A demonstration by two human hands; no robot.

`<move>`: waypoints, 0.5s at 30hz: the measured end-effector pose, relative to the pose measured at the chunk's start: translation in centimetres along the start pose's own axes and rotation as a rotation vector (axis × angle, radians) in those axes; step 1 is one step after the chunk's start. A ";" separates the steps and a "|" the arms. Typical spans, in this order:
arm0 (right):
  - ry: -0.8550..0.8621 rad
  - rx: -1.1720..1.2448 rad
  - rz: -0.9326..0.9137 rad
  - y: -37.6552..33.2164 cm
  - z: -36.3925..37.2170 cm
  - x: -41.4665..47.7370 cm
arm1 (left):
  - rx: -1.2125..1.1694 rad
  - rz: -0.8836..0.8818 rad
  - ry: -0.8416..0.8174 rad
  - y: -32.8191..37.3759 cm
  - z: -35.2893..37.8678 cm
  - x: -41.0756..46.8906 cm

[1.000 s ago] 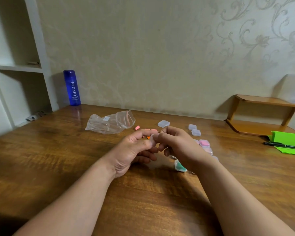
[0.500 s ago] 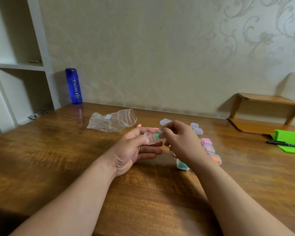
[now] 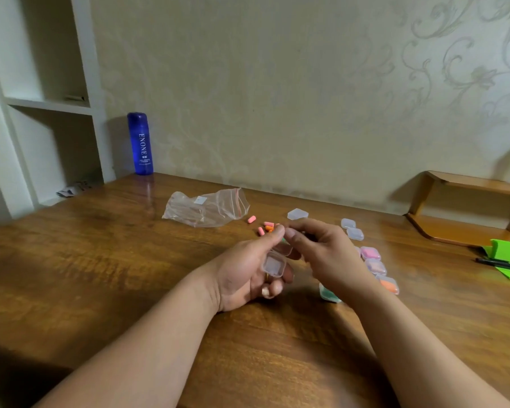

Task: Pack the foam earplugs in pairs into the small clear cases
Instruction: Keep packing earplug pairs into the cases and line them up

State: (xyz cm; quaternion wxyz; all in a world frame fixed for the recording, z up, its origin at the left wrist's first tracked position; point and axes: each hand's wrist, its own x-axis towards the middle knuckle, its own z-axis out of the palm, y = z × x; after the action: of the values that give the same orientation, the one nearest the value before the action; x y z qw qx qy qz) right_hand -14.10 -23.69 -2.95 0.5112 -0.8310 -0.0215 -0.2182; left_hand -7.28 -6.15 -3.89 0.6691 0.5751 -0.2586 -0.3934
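Cradling an open clear case [image 3: 273, 265] at frame centre, the left hand [image 3: 245, 275] curled round it; the right hand [image 3: 327, 254] pinched a barely visible green earplug [image 3: 283, 240] just above, loose earplugs [image 3: 267, 228] beyond.

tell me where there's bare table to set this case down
Bare table left of the left hand, nearer than the plastic bag. Crowded: loose earplugs behind the hands, filled cases right of the right hand.
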 end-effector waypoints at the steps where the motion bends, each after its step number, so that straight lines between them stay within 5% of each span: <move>1: -0.012 0.011 0.004 -0.1 -0.1 -0.1 | 0.009 0.002 0.049 0.1 0.1 0.1; 7: 0.216 -0.022 0.116 0.8 -1.4 1.1 | -0.284 0.025 0.413 0.8 -1.6 0.9; 15: 0.082 -0.481 0.147 0.7 -0.6 4.6 | -0.579 0.060 0.427 0.9 -3.6 1.5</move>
State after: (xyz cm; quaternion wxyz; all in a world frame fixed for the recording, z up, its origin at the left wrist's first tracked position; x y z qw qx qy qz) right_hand -9.97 -25.42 -1.57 0.3137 -0.9185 0.1123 -0.2130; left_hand -3.41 -5.34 -3.95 0.8544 0.4229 -0.0076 -0.3018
